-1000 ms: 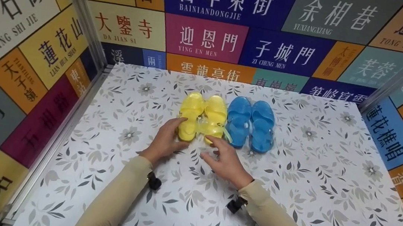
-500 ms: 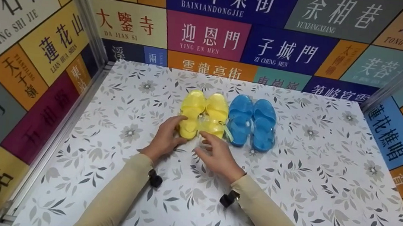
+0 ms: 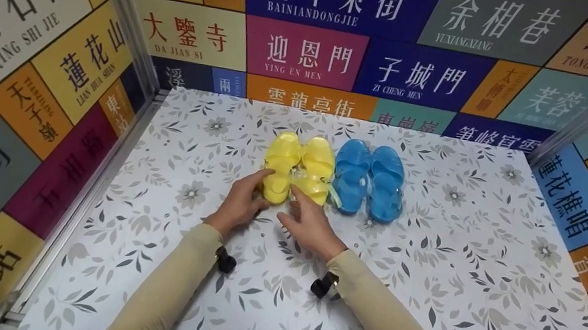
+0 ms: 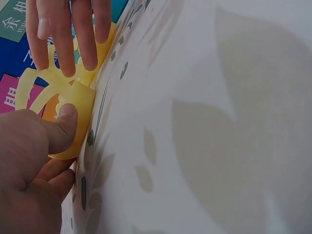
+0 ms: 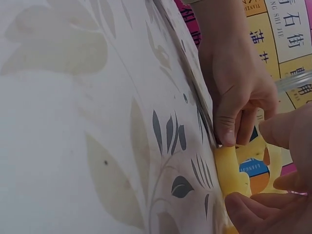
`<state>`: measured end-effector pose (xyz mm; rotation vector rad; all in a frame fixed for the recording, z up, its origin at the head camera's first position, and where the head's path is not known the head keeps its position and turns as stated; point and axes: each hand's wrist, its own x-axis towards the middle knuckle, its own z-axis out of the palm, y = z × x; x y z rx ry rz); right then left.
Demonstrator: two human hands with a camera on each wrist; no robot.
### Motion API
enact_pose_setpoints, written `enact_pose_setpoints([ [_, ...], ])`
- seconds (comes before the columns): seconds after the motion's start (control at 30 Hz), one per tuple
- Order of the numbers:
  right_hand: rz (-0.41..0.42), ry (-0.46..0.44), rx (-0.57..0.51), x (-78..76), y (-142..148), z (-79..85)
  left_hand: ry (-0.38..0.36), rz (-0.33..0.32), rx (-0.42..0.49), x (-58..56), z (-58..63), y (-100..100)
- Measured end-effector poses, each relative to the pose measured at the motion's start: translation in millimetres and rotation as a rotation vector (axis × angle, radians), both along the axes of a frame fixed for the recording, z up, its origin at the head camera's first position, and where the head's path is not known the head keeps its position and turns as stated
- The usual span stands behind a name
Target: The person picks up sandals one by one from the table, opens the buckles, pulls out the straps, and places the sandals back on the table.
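Observation:
A pair of yellow sandals (image 3: 318, 155) lies side by side, toes pointing away. My left hand (image 3: 238, 202) holds the heel of the left yellow sandal (image 3: 284, 150); in the left wrist view its thumb (image 4: 65, 126) presses the back of the heel, other fingers alongside. My right hand (image 3: 314, 228) hovers by the heels of the pair, its fingers loosely bent and apart from the thumb. It partly hides the right sandal's heel, and I see no grip there. A pale loose strap (image 3: 333, 196) sticks out toward the blue sandals (image 3: 385, 188).
The blue pair stands close to the right of the yellow pair. All lie on a table (image 3: 455, 291) with a white leaf-patterned cover. Panels with printed signs (image 3: 306, 51) rise behind and at both sides, with metal posts (image 3: 133, 33) at the corners.
My right hand has moved left, from the right yellow sandal's heel toward the left sandal. My left hand stays at the left heel, its thumb now nearer to it. The sandals have not visibly moved.

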<state>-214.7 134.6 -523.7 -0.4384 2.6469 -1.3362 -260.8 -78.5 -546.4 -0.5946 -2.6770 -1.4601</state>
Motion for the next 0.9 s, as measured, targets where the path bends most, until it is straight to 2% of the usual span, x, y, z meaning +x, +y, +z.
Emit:
enact_pose_setpoints([
  [0.4, -0.006, 0.005, -0.006, -7.8, -12.8, -4.2, -0.066, 0.032, 0.025, -2.4, 0.2, -1.2],
  [0.67, -0.022, 0.043, 0.039, -12.7, -16.0, -6.4, -0.074, 0.042, 0.031, -1.4, 1.3, -0.3],
  [0.9, -0.04, 0.033, 0.006, -12.2, -16.4, -8.3, -0.068, 0.049, 0.047, 0.0, 1.0, 0.1],
])
